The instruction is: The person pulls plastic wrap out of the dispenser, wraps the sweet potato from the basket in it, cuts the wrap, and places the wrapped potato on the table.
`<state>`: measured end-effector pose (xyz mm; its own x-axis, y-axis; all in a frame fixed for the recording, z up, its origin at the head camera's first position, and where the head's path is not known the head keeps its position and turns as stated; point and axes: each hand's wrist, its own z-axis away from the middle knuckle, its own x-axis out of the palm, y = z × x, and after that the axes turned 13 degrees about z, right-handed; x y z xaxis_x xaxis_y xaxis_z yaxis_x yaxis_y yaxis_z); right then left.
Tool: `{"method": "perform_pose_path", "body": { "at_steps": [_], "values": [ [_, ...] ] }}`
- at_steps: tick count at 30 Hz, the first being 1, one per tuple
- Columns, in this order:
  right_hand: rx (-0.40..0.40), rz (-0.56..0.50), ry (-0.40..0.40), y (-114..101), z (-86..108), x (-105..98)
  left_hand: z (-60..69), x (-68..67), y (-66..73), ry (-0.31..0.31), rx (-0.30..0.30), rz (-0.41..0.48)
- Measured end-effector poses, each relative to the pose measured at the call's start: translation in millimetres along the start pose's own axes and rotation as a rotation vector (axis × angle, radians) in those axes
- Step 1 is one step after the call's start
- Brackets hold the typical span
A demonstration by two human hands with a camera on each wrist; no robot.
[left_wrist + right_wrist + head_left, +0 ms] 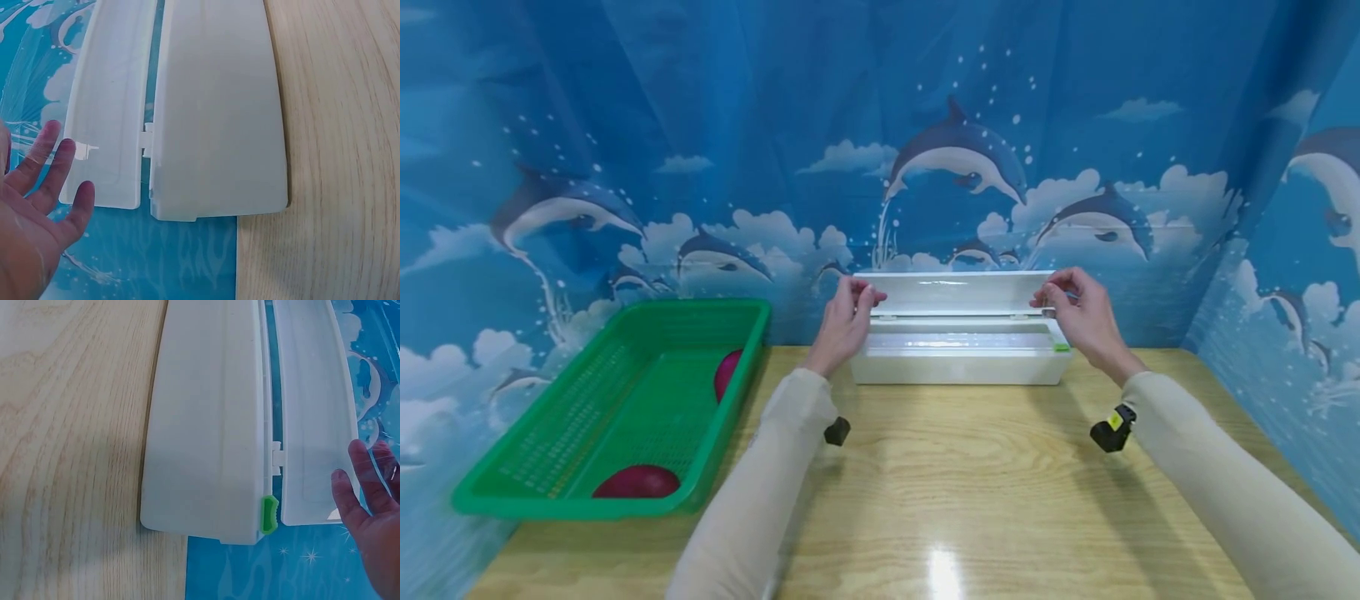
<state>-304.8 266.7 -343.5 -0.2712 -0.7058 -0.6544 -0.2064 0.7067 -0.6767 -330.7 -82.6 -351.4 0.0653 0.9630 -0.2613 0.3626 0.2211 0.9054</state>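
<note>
A long white cling film box (957,370) stands at the back of the table with its hinged lid (951,294) raised; a green slider (269,514) sits at its right end. My left hand (841,323) is at the lid's left end, thumb and index finger pinched together. At the other end my right hand (1084,317) pinches in the same way. Clear cling film (28,81) shows faintly by the left fingers, and its glossy sheen appears beside the right fingers too. Both wrist views leave the pinching fingertips largely out of frame, while the other fingers spread loosely.
To the left stands a green perforated basket (681,450) with two dark red rounded objects (637,482) in it, partly hidden by its rim. The wooden table (970,475) extends in front of the box. A blue dolphin-print curtain (820,100) hangs close behind.
</note>
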Motion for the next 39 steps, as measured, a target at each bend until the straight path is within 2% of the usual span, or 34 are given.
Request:
{"method": "perform_pose_path", "body": {
  "at_steps": [5, 13, 20, 28, 33, 39],
  "values": [
    [0.0, 0.032, 0.021, -3, 0.5, -1, -0.1, -1.5, 2.9, 0.001, 0.021, 0.033],
    [-0.003, -0.018, 0.037, -8, -0.6, -6, -1.8, -2.1, 5.6, 0.022, 0.077, 0.078],
    [-0.006, -0.092, 0.045, -12, -3.3, -8, -4.8, -2.9, 11.4, 0.043, 0.089, 0.099],
    [0.004, -0.129, 0.058, -19, -6.1, -14, -7.4, -4.4, 19.5, 0.04, 0.09, 0.137],
    [-0.005, -0.138, 0.072, -22, -7.6, -17, -8.9, -5.9, 23.9, 0.039, 0.083, 0.142],
    [-0.002, -0.119, 0.089, -28, -10.1, -20, -10.6, -8.9, 28.0, 0.025, 0.114, 0.147]
  ]
}}
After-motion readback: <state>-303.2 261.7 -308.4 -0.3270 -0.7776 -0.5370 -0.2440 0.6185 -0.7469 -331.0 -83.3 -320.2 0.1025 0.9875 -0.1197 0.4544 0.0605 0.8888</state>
